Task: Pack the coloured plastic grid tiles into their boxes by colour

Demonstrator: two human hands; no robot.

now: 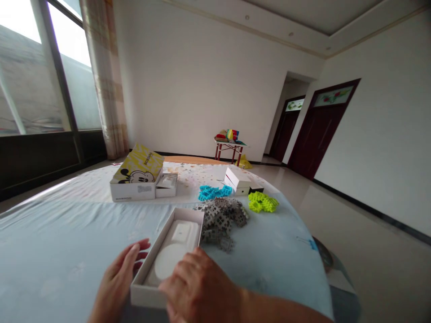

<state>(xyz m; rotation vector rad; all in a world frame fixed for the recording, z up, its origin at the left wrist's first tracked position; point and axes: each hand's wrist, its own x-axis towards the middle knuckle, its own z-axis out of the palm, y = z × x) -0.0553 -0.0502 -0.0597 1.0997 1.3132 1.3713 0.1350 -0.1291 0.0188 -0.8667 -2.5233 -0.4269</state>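
While right hand [198, 285] grips white box [146, 295], left hand [119, 273] is unclasped; blue tablecloth [84, 233] beneath; white wall [188, 80] behind

Box [148, 296] on tablecloth [67, 251], building pieces [222, 217] to its right, carton [134, 191] behind left.

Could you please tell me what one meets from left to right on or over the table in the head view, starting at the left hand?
Left hand → open white box → gray pile → yellow-green pile.
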